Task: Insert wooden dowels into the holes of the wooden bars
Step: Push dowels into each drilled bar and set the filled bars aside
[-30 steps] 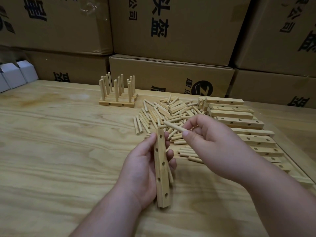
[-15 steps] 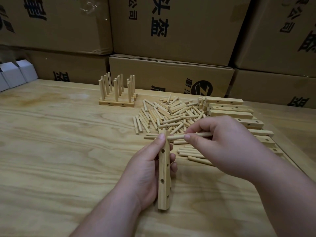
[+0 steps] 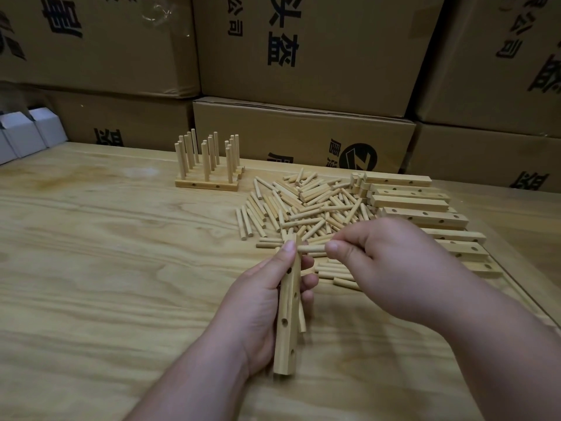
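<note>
My right hand (image 3: 391, 268) pinches a dowel (image 3: 312, 248) between thumb and forefinger, its free end meeting the top of the wooden bar (image 3: 287, 311). My left hand (image 3: 264, 302) has a closed grip around that bar, thumb pressed near its upper end, the bar standing nearly upright over the table (image 3: 106, 268). Just beyond my hands lies the loose pile of dowels (image 3: 303, 208), with a row of drilled bars (image 3: 419, 205) to its right. Farther back on the left stand finished bars with upright dowels (image 3: 208, 165), before stacked cardboard boxes (image 3: 303, 56).
</note>
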Demonstrator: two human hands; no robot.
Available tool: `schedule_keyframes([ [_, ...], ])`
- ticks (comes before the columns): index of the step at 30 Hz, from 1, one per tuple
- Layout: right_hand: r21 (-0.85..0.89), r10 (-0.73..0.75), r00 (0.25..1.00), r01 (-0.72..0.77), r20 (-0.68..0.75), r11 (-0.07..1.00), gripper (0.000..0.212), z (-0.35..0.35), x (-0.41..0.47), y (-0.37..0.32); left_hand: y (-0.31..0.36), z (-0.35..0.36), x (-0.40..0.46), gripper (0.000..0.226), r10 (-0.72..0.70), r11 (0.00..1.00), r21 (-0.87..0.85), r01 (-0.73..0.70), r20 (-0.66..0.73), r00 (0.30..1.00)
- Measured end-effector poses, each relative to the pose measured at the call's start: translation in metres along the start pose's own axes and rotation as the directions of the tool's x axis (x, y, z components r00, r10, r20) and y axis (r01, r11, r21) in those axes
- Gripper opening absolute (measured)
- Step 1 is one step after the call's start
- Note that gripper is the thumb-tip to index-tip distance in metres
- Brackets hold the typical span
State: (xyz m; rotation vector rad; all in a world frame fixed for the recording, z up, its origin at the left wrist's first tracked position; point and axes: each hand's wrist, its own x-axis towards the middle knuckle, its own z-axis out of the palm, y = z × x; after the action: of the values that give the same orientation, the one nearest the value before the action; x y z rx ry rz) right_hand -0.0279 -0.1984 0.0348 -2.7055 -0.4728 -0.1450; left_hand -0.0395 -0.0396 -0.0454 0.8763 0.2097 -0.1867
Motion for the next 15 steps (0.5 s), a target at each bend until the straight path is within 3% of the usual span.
schedule_keyframes([
  [7, -0.001, 0.073, 0.996, -0.073, -0.059, 0.997, 0.035, 0.009, -0.002, -0.011, -0.001, -0.001, 0.002, 0.045, 0.054, 0.997, 0.047, -0.054, 0.004, 0.999],
  [15, 0.127, 0.068, 0.998, -0.069, 0.013, 0.989, 0.03, 0.007, 0.002, 0.0, 0.001, -0.004, 0.003, 0.044, 0.005, 1.0, 0.009, -0.006, 0.007, 1.0],
])
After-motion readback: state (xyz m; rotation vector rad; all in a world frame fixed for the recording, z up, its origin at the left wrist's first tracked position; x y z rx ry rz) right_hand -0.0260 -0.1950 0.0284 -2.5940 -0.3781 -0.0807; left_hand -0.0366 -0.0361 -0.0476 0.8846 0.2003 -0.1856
